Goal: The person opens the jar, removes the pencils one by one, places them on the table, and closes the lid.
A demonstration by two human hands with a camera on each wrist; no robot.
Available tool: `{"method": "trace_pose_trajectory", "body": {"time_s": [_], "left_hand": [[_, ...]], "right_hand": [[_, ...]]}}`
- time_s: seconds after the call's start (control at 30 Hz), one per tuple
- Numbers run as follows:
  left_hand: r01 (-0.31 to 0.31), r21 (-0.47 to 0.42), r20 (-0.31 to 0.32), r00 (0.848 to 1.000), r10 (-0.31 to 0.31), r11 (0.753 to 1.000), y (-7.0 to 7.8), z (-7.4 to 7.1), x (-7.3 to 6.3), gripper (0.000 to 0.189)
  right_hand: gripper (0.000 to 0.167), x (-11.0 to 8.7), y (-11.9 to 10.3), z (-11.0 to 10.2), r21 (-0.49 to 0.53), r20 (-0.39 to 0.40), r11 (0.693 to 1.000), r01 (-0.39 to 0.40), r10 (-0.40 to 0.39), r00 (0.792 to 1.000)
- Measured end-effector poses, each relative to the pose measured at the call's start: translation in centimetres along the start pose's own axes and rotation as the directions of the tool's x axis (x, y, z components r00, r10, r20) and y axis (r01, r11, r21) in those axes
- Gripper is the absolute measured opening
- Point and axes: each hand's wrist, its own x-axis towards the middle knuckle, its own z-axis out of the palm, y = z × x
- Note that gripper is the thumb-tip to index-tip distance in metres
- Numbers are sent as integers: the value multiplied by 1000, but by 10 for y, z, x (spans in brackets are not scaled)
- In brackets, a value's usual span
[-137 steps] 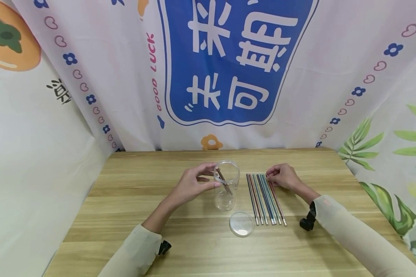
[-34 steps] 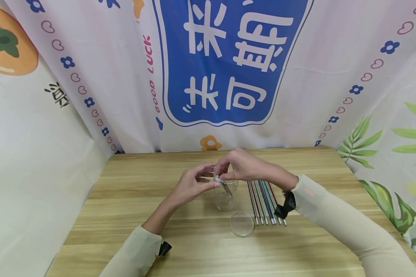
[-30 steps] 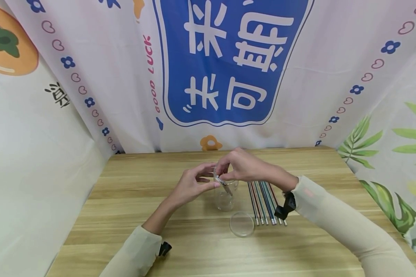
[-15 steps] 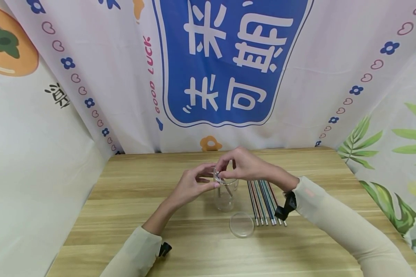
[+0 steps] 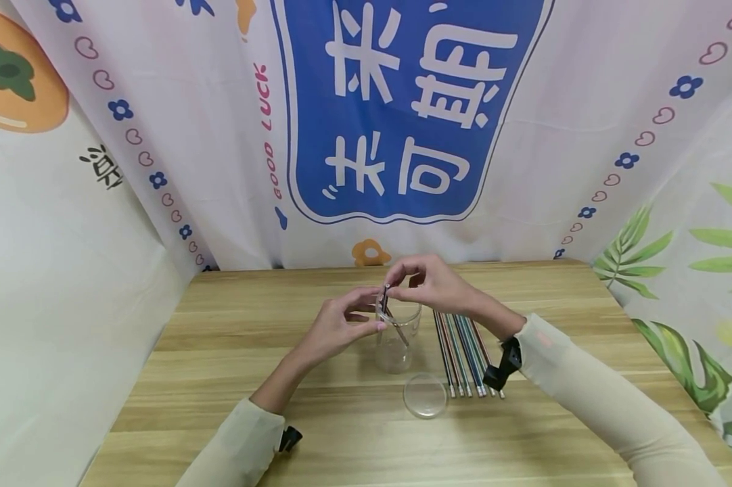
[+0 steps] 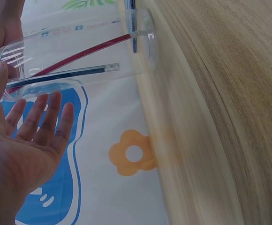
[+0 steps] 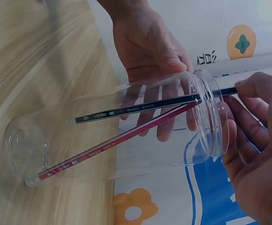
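Observation:
A clear jar (image 5: 393, 356) stands upright on the table. My left hand (image 5: 337, 323) holds it near the rim, thumb on one side and fingers spread behind. Inside, a red pencil (image 7: 112, 143) leans from the bottom to the rim, its eraser end down. My right hand (image 5: 434, 287), over the mouth, pinches the upper end of a dark pencil (image 7: 140, 107). Most of that pencil is inside the jar, its eraser end hanging above the bottom. Right of the jar lies a row of several pencils (image 5: 461, 358), partly hidden by my right hand and wrist.
A round clear lid (image 5: 425, 396) lies flat in front of the jar, close to the pencils' eraser ends. The wooden table (image 5: 354, 433) runs back to a printed cloth (image 5: 524, 203) hanging behind it.
My right hand has come from the pencil row to the jar's mouth with a dark pencil. Over the last second it has risen slightly, and the pencil's top shows above the rim.

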Motion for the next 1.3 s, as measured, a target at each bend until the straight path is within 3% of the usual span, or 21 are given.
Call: {"method": "trace_pose_trajectory", "body": {"time_s": [0.37, 0.7, 1.03, 1.3], "left_hand": [[-3, 4, -2, 1000, 3, 1000, -2, 1, -1, 58], [-1, 2, -4, 1000, 1, 1000, -1, 1, 0, 57], [9, 11, -5, 1000, -9, 1000, -1, 1, 0, 57], [27, 15, -5, 1000, -27, 1000, 0, 0, -1, 57]], "right_hand": [[8, -5, 2, 2, 157, -172, 987, 20, 7, 985], [9, -6, 3, -1, 303, -308, 949, 90, 8, 951], [17, -6, 2, -5, 471, -365, 878, 92, 98, 926], [25, -5, 0, -9, 600, -408, 784, 158, 130, 904]]}}
